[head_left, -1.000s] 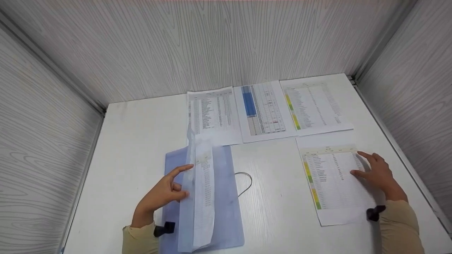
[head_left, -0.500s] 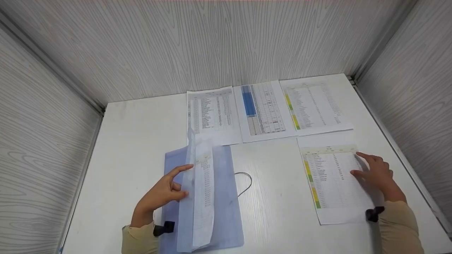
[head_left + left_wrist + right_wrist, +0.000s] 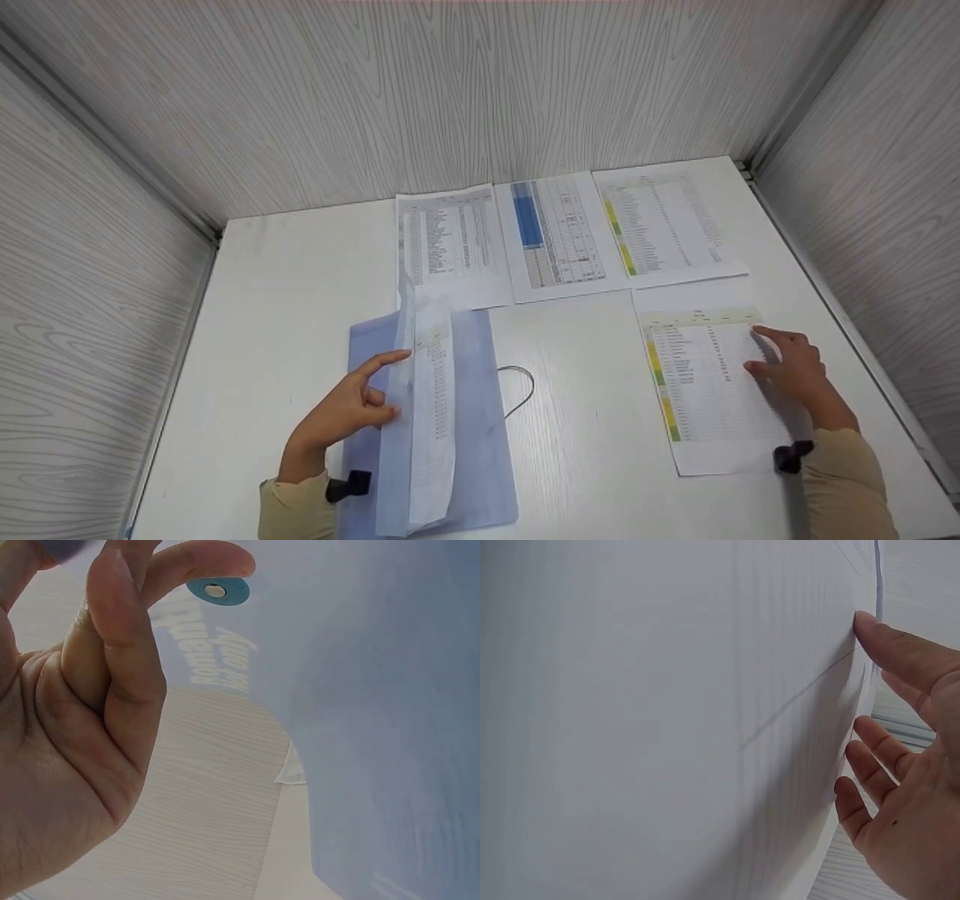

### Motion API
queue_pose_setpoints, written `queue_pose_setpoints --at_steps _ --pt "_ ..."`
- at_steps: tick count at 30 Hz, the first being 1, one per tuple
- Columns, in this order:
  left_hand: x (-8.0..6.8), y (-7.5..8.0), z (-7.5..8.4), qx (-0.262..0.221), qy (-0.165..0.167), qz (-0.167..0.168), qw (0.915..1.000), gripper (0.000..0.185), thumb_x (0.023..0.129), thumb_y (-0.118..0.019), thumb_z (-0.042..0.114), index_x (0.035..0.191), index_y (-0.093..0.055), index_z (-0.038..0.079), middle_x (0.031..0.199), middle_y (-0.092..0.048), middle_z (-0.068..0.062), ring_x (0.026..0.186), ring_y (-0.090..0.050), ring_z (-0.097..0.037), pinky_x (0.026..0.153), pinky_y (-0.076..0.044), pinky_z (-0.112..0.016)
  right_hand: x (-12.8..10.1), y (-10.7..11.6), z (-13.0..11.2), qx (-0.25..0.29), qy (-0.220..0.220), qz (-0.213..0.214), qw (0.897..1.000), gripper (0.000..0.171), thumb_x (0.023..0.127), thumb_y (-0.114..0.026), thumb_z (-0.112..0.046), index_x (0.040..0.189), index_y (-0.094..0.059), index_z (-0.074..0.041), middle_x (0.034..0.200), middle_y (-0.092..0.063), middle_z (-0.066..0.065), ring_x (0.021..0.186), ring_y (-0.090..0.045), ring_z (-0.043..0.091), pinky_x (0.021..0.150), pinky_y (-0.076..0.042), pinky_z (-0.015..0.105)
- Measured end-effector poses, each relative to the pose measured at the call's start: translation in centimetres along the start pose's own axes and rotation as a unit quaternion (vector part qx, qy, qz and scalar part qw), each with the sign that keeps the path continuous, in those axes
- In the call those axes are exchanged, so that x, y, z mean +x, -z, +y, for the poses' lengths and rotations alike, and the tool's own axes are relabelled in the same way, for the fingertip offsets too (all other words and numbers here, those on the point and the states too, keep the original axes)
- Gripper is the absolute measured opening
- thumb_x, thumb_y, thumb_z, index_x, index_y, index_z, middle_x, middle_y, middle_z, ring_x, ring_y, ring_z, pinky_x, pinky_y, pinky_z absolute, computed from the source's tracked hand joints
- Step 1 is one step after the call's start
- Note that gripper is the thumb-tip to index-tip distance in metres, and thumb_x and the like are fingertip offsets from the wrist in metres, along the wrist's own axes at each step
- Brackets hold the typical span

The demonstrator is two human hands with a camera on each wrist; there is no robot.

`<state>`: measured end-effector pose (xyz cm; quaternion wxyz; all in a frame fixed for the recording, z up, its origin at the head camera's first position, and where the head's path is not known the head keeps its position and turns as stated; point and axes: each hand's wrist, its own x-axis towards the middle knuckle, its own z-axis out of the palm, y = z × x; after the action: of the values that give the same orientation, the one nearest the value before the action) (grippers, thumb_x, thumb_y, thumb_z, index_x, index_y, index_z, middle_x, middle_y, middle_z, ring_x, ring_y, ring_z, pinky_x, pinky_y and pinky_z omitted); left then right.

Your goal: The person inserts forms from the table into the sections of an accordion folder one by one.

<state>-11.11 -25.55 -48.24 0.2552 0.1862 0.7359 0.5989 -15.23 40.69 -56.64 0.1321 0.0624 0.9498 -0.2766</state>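
In the head view my left hand (image 3: pixel 349 405) holds the raised flap of a translucent blue plastic folder (image 3: pixel 480 450), index finger and thumb at the flap. A printed sheet (image 3: pixel 433 420) stands curved along the flap's right side. The left wrist view shows a fingertip beside the flap's teal snap button (image 3: pixel 216 591); some finger contact is cut off by the frame. My right hand (image 3: pixel 799 367) touches the right part of a printed sheet with a yellow and green strip (image 3: pixel 720 420), thumb and index finger spread. The right wrist view has the thumb (image 3: pixel 900 652) against that sheet.
Along the back lie three more printed sheets: a grey table (image 3: pixel 454 240), one with a blue block (image 3: pixel 559 232) and one with coloured strips (image 3: pixel 667 225). A thin dark loop (image 3: pixel 529 382) sticks out right of the folder. Wood-grain panels (image 3: pixel 480 97) enclose the white table (image 3: pixel 285 300).
My right hand has shifted very slightly left, with the sheet under it moving barely. My left hand and the raised flap hold their place.
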Motion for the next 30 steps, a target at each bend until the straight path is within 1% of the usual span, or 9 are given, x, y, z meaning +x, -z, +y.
queue_pose_setpoints --at_steps 5,7,10,17,20,26,30 --pt "0.04 0.03 0.06 0.004 -0.002 -0.002 1.0000 0.077 0.086 -0.064 0.001 0.150 -0.021 -0.002 0.052 -0.031 0.009 0.045 -0.025 -0.003 0.046 -0.025 -0.026 0.13 0.03 -0.25 0.012 0.005 0.000 1.000 0.079 0.089 -0.067 -0.027 0.149 -0.025 0.000 0.142 -0.013 0.045 0.123 -0.020 0.063 0.096 -0.024 0.071" --pt "0.04 0.05 0.08 0.004 -0.001 -0.002 1.0000 0.076 0.087 -0.064 0.001 0.150 -0.021 -0.002 0.052 -0.030 0.009 0.045 -0.024 -0.004 0.046 -0.025 -0.027 0.22 0.09 -0.34 0.018 0.009 0.002 1.000 0.077 0.089 -0.067 -0.024 0.148 -0.025 0.003 0.141 -0.012 0.046 0.122 -0.021 0.063 0.095 -0.026 0.070" --pt "-0.03 0.03 0.12 0.004 0.000 -0.002 1.0000 0.076 0.086 -0.063 0.001 0.150 -0.021 -0.002 0.052 -0.030 0.009 0.045 -0.023 -0.004 0.046 -0.025 -0.027 0.35 0.17 -0.35 0.023 0.008 0.000 1.000 0.076 0.089 -0.067 -0.021 0.148 -0.024 0.003 0.140 -0.011 0.047 0.122 -0.019 0.064 0.095 -0.025 0.071" --pt "-0.17 -0.16 0.09 -0.001 0.005 -0.005 1.0000 0.076 0.086 -0.063 0.000 0.150 -0.021 -0.002 0.052 -0.031 0.009 0.044 -0.023 -0.004 0.046 -0.025 -0.027 0.45 0.07 -0.30 0.042 0.002 -0.013 0.999 0.077 0.088 -0.067 -0.014 0.149 -0.022 0.003 0.139 -0.010 0.047 0.117 -0.029 0.059 0.091 -0.032 0.067" --pt "-0.18 -0.17 0.01 0.000 0.005 -0.003 1.0000 0.076 0.086 -0.063 0.000 0.150 -0.022 -0.001 0.052 -0.029 0.009 0.045 -0.022 -0.005 0.046 -0.024 -0.028 0.47 0.07 -0.35 0.047 -0.003 -0.014 0.999 0.077 0.088 -0.066 -0.014 0.149 -0.021 0.002 0.139 -0.009 0.047 0.119 -0.026 0.060 0.092 -0.030 0.068" --pt "-0.17 -0.07 -0.06 0.003 0.008 0.000 1.0000 0.075 0.086 -0.063 0.000 0.150 -0.023 0.001 0.053 -0.030 0.008 0.045 -0.024 -0.004 0.047 -0.026 -0.026 0.35 0.12 -0.67 0.037 -0.027 -0.016 0.999 0.077 0.089 -0.065 -0.017 0.150 -0.021 0.000 0.142 -0.005 0.046 0.127 -0.010 0.067 0.094 -0.018 0.076" --pt "-0.16 -0.09 -0.06 0.004 0.013 -0.001 0.9999 0.076 0.085 -0.064 0.001 0.150 -0.024 0.001 0.053 -0.033 0.008 0.045 -0.027 -0.003 0.048 -0.029 -0.024 0.02 0.05 -1.02 0.040 -0.040 -0.016 0.998 0.076 0.089 -0.063 -0.017 0.149 -0.021 0.001 0.143 -0.003 0.046 0.127 -0.009 0.067 0.095 -0.017 0.076"
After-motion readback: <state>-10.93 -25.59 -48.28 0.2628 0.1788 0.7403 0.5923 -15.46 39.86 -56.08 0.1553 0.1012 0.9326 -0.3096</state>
